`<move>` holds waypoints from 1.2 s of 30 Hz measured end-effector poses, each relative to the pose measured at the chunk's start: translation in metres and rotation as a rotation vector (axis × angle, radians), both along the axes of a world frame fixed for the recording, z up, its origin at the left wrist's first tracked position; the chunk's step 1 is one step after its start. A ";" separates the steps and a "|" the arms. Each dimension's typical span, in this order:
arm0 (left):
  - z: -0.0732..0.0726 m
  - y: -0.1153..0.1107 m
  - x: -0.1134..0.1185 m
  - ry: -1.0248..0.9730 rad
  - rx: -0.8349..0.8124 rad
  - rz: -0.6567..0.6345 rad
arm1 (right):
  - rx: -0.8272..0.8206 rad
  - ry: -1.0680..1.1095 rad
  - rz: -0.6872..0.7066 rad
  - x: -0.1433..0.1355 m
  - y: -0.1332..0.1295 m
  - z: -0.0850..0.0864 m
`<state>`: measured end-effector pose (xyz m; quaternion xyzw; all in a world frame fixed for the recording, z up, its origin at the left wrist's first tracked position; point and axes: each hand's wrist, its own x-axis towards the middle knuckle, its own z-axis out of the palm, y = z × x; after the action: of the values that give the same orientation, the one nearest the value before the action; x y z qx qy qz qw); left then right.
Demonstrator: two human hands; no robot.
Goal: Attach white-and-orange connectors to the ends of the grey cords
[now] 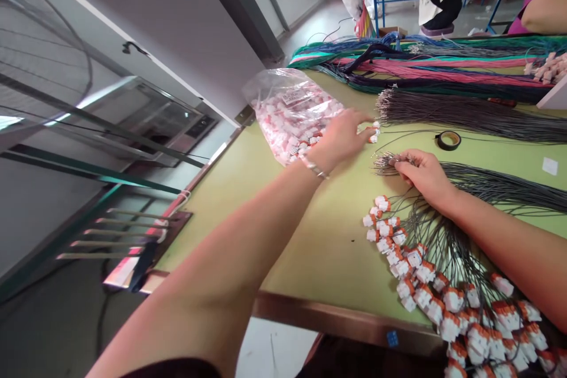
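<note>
My left hand (348, 139) reaches over the table beside the clear plastic bag (292, 100) of white and orange connectors. Its fingertips are at a few loose white and orange connectors (374, 132); blur hides whether it grips one. My right hand (423, 174) is closed on the metal-tipped ends of a bundle of dark wires (496, 186). Below it, many dark wires ending in white and orange connectors (423, 271) fan out toward the table's front edge.
Another dark wire bundle (465, 115) lies farther back, with a roll of black tape (448, 140) in front. Coloured wires (425, 68) line the far side. A metal rack with prongs (168, 230) sits at the left edge. People are beyond the table.
</note>
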<state>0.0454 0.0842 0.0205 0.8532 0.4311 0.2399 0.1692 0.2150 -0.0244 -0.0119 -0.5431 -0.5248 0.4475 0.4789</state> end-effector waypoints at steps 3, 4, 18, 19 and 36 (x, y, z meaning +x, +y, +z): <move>-0.020 0.031 0.027 0.136 0.093 0.057 | -0.045 0.070 -0.038 0.000 0.000 0.000; -0.027 0.037 0.033 0.161 0.093 0.077 | -0.053 0.084 -0.039 0.000 -0.001 0.000; -0.027 -0.016 -0.033 -0.114 -0.039 0.012 | 0.017 -0.034 0.011 0.001 -0.002 0.001; -0.028 -0.018 -0.031 -0.080 0.011 -0.002 | 0.027 -0.033 0.002 0.001 -0.002 0.001; -0.007 -0.069 -0.010 -0.742 -0.788 0.116 | 0.043 -0.012 -0.026 0.002 0.000 -0.002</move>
<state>0.0358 0.0154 0.0137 0.5580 0.4461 0.3543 0.6034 0.2171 -0.0243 -0.0142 -0.5420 -0.5300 0.4267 0.4932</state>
